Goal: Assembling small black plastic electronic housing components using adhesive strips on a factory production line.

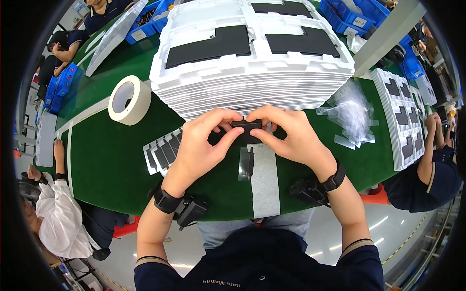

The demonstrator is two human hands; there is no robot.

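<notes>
Between my two hands a flat black piece (247, 132) is pinched at its upper edge. My left hand (199, 138) grips its left side with thumb and fingertips, and my right hand (293, 136) does the same on the right. Just below lies a narrow black strip (247, 164) on a bit of clear film. Beside that strip runs a pale grey-white band (266, 191) along the green table. Close to my left wrist rests a white sheet of black strips (162, 154), partly covered by my arm.
A tall stack of white trays (252, 87) with black L-shaped panels stands beyond my hands. Left of it is a tape roll (141, 104); to the right, a heap of clear film pieces (357, 116). More trays (400, 119) stand far right. Co-workers sit on both sides.
</notes>
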